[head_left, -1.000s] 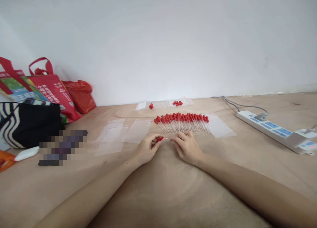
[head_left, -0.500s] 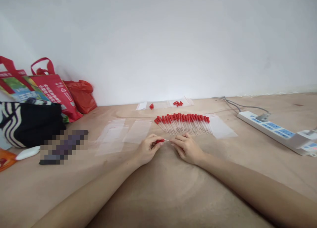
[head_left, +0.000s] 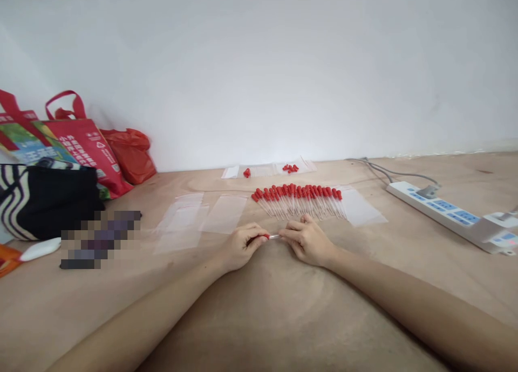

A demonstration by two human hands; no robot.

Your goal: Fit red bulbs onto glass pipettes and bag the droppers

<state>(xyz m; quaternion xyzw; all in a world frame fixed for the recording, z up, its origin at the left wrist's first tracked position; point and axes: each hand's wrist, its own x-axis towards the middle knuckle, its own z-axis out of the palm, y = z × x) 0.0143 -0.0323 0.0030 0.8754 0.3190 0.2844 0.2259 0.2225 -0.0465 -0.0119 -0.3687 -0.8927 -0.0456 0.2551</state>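
My left hand (head_left: 243, 247) pinches a red rubber bulb (head_left: 266, 236) between thumb and fingers. From the bulb a thin clear tube (head_left: 274, 236) runs right into the closed fingers of my right hand (head_left: 304, 240). Just beyond my hands lies a row of droppers (head_left: 297, 193), red bulbs pointing away and clear tubes toward me. Behind them, loose red bulbs (head_left: 290, 168) rest on a clear bag (head_left: 269, 170) near the wall. Flat clear bags (head_left: 224, 214) lie to the left of the row, and another clear bag (head_left: 364, 207) is at its right end.
A white power strip (head_left: 441, 213) with plugs and grey cables lies on the right of the wooden table (head_left: 259, 318). Red shopping bags (head_left: 87, 151), a black striped cloth bag (head_left: 60, 202) and a blurred dark object (head_left: 103, 240) are on the left.
The red bulb has gone deeper into my left fingers, and it now lines up with the tube. Both hands stay nearly in place; the view has shifted slightly.
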